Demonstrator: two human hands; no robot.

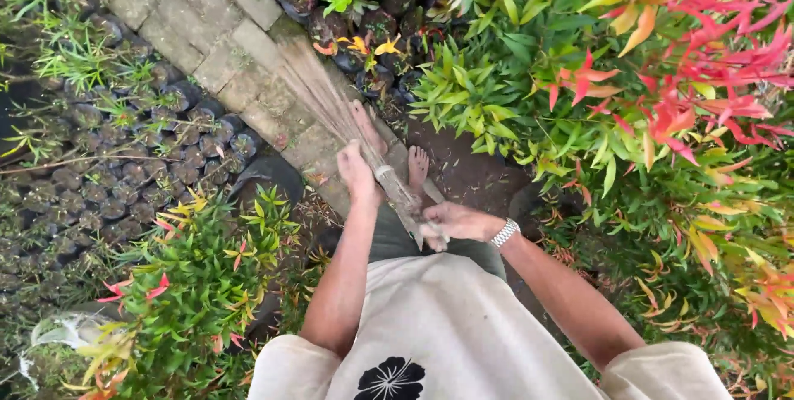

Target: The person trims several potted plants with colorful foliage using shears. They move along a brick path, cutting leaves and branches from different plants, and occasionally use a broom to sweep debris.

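Nearest to me, my right hand has its fingers closed around the top end of the stick broom; a metal wristwatch sits on that wrist. My left hand is just beyond, fingers wrapped round the bundle of the broom directly above its pale binding band. Both hands grip the broom; neither is open.

The broom runs from the hands up and left, with its bristles spread on the stone paving. My bare feet stand beside the bundle, one on the paving edge, one on bare soil.

Left of the paving are rows of small black nursery bags. In the lower left is a green shrub with red tips. To the right are red-leaved plants.
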